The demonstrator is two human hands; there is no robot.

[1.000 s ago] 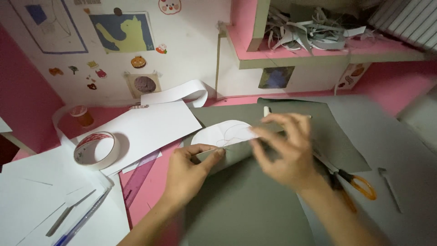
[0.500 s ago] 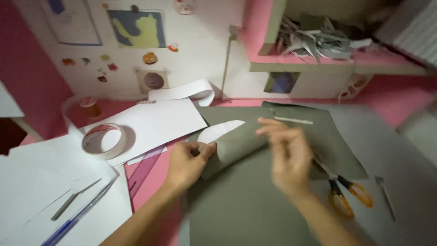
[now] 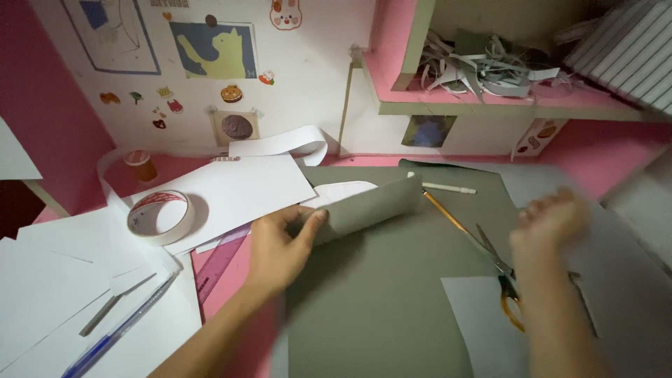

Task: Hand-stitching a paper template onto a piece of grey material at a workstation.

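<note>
Hands at a pink desk, head view. Left hand point(image 3: 280, 245) pinched the curled-over edge of a large grey-green card sheet point(image 3: 378, 308), thumb on top and fingers underneath, clamped on the fold; this grip kept the springy card rolled back on itself rather than letting it flatten. Beneath the lifted curl a white rounded paper shape point(image 3: 343, 190) showed, lying against the card's underside, and the fold appeared to be held open so that this piece stayed in reach. Right hand point(image 3: 549, 220) was raised above the right part of the sheet, blurred by motion, holding nothing; its fingers looked loosely curled, though whether they were apart or together could not be told. Just below and beside it lay scissors point(image 3: 505, 283) with orange handles, blades pointing up-left, resting partly on a pale paper piece point(image 3: 483, 329). A pencil point(image 3: 451, 215) and a short white stick point(image 3: 448, 187) lay on the card near its far edge. Left of the card sat white paper sheets point(image 3: 224, 192), a roll of tape point(image 3: 159, 215) on top of them, a pink ruler point(image 3: 218, 260) and a blue pen point(image 3: 119, 329), all well apart from the right hand. A shelf point(image 3: 504, 105) above held paper scraps.
</note>
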